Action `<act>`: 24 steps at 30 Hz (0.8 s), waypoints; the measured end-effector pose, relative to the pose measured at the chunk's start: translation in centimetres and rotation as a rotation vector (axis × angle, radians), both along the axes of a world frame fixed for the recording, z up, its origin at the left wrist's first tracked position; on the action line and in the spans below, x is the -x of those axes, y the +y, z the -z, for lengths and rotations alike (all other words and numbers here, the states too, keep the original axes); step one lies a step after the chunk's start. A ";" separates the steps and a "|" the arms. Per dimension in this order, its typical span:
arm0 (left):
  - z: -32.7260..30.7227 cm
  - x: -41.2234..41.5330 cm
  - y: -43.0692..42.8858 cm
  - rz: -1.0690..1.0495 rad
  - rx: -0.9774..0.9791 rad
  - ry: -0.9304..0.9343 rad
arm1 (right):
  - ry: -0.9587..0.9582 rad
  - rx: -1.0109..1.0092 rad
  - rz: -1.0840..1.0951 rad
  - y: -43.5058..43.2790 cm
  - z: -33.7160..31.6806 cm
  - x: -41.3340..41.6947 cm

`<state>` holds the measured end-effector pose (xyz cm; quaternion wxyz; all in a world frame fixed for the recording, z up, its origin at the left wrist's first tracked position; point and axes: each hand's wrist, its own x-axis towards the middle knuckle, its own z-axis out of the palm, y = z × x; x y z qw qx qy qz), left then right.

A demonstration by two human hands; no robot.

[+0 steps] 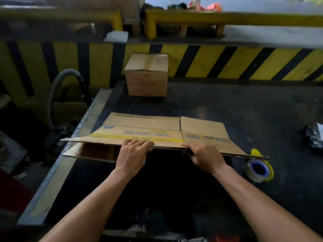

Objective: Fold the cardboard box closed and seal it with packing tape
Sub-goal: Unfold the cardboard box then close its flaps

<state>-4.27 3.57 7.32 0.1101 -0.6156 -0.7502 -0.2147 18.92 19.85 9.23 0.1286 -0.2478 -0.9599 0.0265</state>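
Observation:
A flattened cardboard box [157, 131] with blue and yellow print lies across the dark table, its near edge lifted slightly. My left hand [133, 152] grips that near edge at the middle, fingers curled over the top. My right hand [204, 154] grips the same edge further right, thumb underneath. A lower flap [90, 151] shows beneath at the left. A roll of clear packing tape [258, 170] with a blue core sits in a yellow dispenser on the table, just right of my right hand, partly under the cardboard's corner.
A closed cardboard box [147, 75] stands at the table's far edge against a yellow-and-black striped wall [227, 62]. A black plastic bag [314, 135] lies at the far right. A grey hose [57, 91] loops left of the table's metal edge [57, 163].

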 end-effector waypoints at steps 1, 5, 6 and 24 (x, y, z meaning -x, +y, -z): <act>-1.7 0.5 0.7 0.005 -0.041 0.024 | 0.030 -0.021 0.016 0.5 -1.8 0.3; -6.9 1.7 3.1 -0.092 -0.209 0.085 | 0.097 -0.099 0.024 1.5 -7.8 1.5; -8.0 1.6 3.5 -0.144 -0.255 0.072 | 0.101 -0.093 0.034 1.6 -9.2 1.9; -22.0 -6.5 10.3 -0.227 -0.555 -1.161 | 0.423 0.244 0.074 0.1 -21.3 5.1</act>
